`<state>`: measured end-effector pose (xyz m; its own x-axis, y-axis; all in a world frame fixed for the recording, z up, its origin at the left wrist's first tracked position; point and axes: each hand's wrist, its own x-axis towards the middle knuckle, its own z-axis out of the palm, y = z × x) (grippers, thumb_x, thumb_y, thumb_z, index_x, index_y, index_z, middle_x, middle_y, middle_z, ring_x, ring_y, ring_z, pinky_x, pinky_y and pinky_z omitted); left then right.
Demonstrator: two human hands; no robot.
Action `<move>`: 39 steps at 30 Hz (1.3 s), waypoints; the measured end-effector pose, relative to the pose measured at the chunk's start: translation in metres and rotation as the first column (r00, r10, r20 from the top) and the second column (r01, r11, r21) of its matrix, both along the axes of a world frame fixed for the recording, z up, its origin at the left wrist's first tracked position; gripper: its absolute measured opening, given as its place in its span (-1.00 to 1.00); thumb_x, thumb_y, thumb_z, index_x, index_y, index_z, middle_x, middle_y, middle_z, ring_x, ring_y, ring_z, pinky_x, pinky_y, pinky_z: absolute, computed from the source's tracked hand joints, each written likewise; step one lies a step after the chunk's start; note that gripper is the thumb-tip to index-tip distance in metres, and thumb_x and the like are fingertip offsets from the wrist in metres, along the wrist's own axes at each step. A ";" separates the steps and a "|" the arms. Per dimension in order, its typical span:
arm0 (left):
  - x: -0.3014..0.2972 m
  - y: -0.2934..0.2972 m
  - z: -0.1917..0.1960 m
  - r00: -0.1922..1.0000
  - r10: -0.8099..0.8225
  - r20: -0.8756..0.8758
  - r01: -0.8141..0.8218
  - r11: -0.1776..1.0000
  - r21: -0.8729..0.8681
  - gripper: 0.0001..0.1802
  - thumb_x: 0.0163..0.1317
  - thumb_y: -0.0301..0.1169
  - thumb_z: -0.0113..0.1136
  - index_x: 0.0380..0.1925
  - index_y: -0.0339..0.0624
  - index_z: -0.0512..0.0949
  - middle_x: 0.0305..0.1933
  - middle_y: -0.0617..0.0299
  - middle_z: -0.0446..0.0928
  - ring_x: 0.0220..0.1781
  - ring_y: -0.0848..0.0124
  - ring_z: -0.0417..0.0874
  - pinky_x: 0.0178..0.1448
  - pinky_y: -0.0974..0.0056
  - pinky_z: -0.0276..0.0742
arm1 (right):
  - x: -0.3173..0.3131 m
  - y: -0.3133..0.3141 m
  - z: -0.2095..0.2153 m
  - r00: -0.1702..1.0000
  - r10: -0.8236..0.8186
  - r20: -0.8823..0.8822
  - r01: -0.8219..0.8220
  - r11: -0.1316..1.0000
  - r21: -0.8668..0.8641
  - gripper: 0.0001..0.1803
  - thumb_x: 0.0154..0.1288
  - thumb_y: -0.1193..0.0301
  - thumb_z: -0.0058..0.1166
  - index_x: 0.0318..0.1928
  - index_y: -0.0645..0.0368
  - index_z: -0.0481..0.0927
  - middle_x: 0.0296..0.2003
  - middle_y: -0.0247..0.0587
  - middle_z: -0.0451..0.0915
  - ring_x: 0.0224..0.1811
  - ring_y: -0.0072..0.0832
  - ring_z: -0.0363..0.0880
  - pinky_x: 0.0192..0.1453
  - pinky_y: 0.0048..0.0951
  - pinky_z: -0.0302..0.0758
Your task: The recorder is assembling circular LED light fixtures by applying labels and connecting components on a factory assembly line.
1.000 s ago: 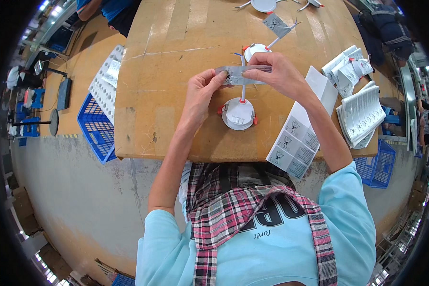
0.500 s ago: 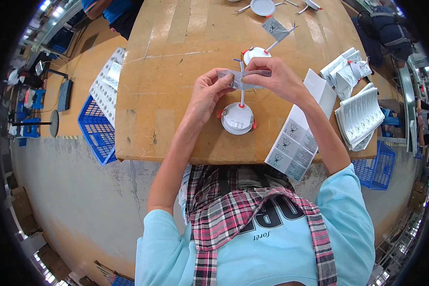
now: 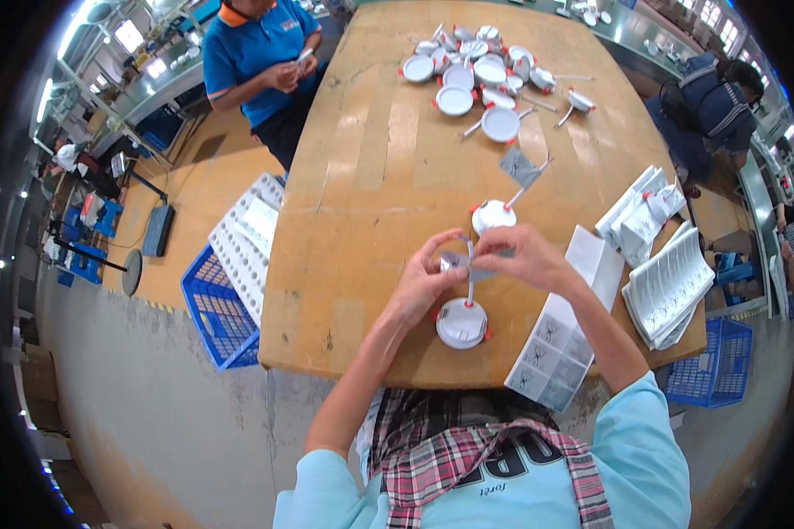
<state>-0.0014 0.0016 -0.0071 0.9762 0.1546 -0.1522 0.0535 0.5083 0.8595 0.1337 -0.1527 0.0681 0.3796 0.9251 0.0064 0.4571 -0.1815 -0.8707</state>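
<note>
A small round white downlight with red clips lies on the table before me, its white cable standing up between my hands. My left hand is closed, thumb and finger pinching a silver-grey label at the cable. From the other side my right hand pinches the label's other part against the cable; its fingertips partly hide it. Just beyond my hands lies a second downlight, a grey label fixed round its cable like a flag.
A label sheet lies by my right forearm, near stacked printed sheets. Many downlights are heaped at the table's far end. Blue baskets stand beside the table, one under a perforated white tray. A co-worker stands far left.
The view has tilted up, so the heap of downlights and the co-worker show more fully. Both hands stay at the cable and label; my left forefinger is now raised and more bent.
</note>
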 end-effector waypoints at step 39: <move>0.060 0.000 -0.003 0.810 -0.563 0.162 0.584 0.752 -0.306 -0.60 0.35 -0.33 -0.09 0.11 -0.33 0.36 0.08 -0.05 0.47 0.10 0.13 0.55 0.24 0.04 0.45 | -0.019 0.005 0.017 0.926 -0.102 0.363 0.106 0.994 0.011 -0.76 -0.03 0.33 0.32 -0.51 0.20 0.54 -0.28 -0.29 0.41 -0.08 -0.30 0.33 0.10 -0.30 0.29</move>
<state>0.0585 0.0017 -0.0098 0.8736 -0.4856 -0.0323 0.3836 0.6461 0.6598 0.1149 -0.1473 0.0854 0.4469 0.8813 0.1535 0.7193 -0.2520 -0.6474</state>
